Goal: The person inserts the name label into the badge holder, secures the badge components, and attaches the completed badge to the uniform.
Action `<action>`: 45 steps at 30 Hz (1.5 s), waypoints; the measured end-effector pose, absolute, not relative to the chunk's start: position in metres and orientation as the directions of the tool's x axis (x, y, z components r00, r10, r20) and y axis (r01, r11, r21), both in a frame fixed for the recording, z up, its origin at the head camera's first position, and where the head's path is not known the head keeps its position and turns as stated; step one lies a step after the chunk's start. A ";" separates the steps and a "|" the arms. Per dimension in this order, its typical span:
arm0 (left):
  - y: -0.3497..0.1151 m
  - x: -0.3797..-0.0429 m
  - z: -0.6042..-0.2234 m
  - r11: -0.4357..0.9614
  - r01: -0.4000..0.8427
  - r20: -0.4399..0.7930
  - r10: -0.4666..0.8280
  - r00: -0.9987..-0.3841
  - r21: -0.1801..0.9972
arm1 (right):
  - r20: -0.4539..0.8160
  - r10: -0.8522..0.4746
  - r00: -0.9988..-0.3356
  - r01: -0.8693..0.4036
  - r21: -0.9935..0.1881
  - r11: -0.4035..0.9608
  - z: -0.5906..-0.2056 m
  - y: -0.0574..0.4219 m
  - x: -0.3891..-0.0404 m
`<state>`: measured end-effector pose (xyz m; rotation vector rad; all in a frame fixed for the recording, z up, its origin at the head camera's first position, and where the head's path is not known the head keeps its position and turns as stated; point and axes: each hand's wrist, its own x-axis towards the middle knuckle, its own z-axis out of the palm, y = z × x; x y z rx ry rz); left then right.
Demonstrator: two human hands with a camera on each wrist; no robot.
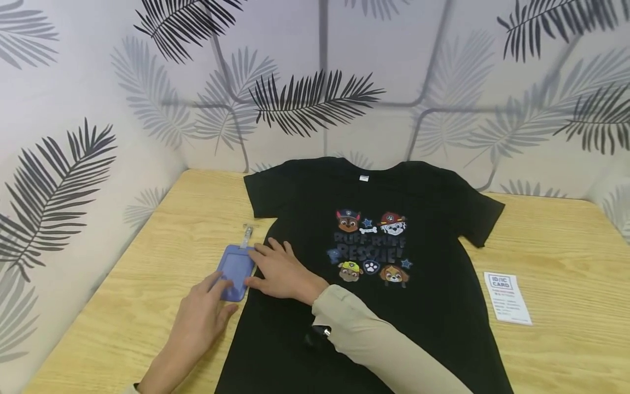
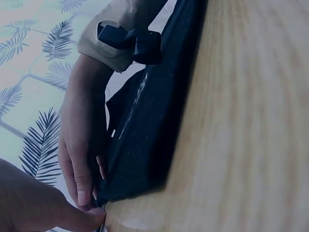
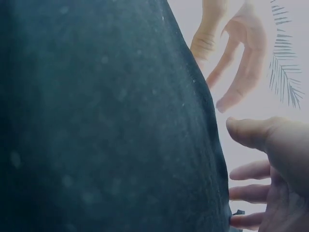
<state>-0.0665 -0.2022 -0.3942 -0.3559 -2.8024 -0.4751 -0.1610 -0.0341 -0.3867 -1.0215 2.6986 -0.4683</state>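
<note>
A blue badge holder [image 1: 236, 268] with a clear strap and metal clip [image 1: 247, 235] lies on the table along the left edge of a black T-shirt [image 1: 423, 219]. My left hand [image 1: 199, 312] touches the holder's lower left with its fingertips, the fingers loosely bent. From the other side, my right hand [image 1: 285, 271] rests with spread fingers on the shirt's edge, its fingertips and thumb at the holder's right side. In the right wrist view, the left hand [image 3: 241, 48] reaches down opposite the right hand [image 3: 285, 169]. The shirt hides much of the holder there.
A white card marked ID/IC CARD [image 1: 508, 298] lies on the wooden table [image 1: 581, 262] to the right of the shirt. The shirt is spread flat, with cartoon dogs printed on its chest. Leaf-patterned cloth [image 1: 315, 54] hangs behind and to the left.
</note>
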 end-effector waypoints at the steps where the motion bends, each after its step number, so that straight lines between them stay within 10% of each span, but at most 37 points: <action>1: -0.202 -0.067 -0.394 0.917 0.278 0.309 0.186 -0.933 0.287 | -0.092 -0.671 -0.736 -0.602 -0.367 0.710 -0.387 -0.035 -0.161; 19: -0.207 -0.072 -0.400 0.912 0.196 0.272 0.099 -0.957 0.361 | -0.023 -0.670 -0.742 -0.605 -0.408 0.684 -0.383 -0.049 -0.155; 34: -0.207 -0.074 -0.399 0.837 0.263 0.311 0.117 -0.943 0.481 | 0.203 -0.431 -0.879 -0.424 -0.746 0.513 -0.386 -0.049 -0.163; 45: -0.204 -0.072 -0.397 0.830 0.335 0.493 0.085 -0.866 0.446 | 0.079 -0.215 -0.973 -0.130 -0.963 0.235 -0.383 -0.045 -0.170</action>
